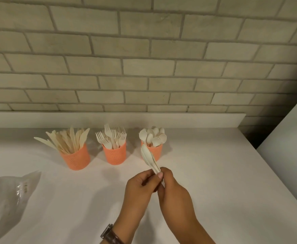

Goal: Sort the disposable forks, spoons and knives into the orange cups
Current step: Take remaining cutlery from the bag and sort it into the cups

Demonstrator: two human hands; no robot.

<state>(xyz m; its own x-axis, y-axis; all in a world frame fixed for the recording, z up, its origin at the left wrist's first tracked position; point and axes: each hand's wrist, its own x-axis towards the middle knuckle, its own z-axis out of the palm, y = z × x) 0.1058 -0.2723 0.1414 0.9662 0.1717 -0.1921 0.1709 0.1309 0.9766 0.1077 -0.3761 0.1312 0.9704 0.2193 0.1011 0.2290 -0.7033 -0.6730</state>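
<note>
A wristwatch (109,234) is being worn on the wrist of the left hand (140,187), its brown, leather-like strap (117,238) being joined to a silvery metal case (106,230). Above the wristwatch, the left hand is being shown bare, and to the right of the wristwatch the right hand (172,192) and its forearm are being shown uncovered as well.

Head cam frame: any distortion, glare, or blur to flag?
Head view: wide-angle curves the brick wall courses; corner darkens at right; glare on the plastic bag; left hand and right hand throw soft shadows on the counter; held utensils slightly soft.
</note>
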